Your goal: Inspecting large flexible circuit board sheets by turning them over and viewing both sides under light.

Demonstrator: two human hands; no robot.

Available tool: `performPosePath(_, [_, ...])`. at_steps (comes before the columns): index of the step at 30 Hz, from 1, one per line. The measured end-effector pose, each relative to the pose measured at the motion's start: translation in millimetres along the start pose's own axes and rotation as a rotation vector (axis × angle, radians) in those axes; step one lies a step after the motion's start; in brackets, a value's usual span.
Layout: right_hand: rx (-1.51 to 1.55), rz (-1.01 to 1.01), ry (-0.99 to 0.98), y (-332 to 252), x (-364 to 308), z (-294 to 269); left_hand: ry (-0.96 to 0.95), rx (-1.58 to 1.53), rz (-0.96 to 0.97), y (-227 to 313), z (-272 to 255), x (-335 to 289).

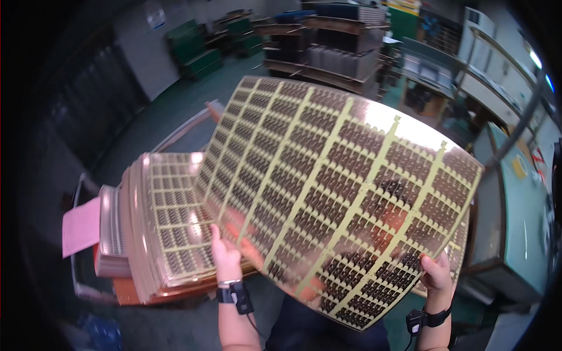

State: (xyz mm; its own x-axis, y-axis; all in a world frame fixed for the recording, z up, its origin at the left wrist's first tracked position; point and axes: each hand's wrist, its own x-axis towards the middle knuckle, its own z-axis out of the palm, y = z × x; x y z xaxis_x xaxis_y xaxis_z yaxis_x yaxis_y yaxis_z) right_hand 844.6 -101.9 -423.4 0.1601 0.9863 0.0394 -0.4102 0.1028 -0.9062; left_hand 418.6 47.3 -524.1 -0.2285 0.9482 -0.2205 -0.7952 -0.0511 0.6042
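Observation:
A large shiny copper-clad circuit panel (310, 181), with rows of dark patterned blocks divided by pale green-yellow strips, hangs tilted in front of me. My right hand (436, 272) grips its right edge, the thumb on the near face. At the lower left edge is my left hand (226, 254), thumb up and fingers mostly hidden by the panel. The panel's face mirrors parts of me. Below its right edge, part of another patterned surface shows. To the left sits a tall stack of similar panels (175, 216), partly covered by the one I hold.
Left of the stack, a pink paper sheet (81, 227) lies on a smaller pile (112, 234). A green-topped cabinet (521, 193) stands close on the right. Loaded racks (333, 47) and a workbench (430, 67) are at the back. A metal rail (181, 130) runs behind the stack.

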Motion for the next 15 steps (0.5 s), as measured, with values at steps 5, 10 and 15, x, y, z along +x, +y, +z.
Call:
performPosePath(5, [-0.31,0.013,-0.077,40.5,38.3,56.6,0.247,0.12,0.146,-10.1,-3.4,-27.8])
performPosePath(10, [-0.812,-0.201,-0.068,120.7,85.2,129.9,0.118,0.16,-0.096,-19.8,-18.4,-66.1])
performPosePath(15, [-0.732,-0.214,-0.132,219.5,107.7,158.3,-0.032,0.307,-0.246,0.6,-24.8,-94.0])
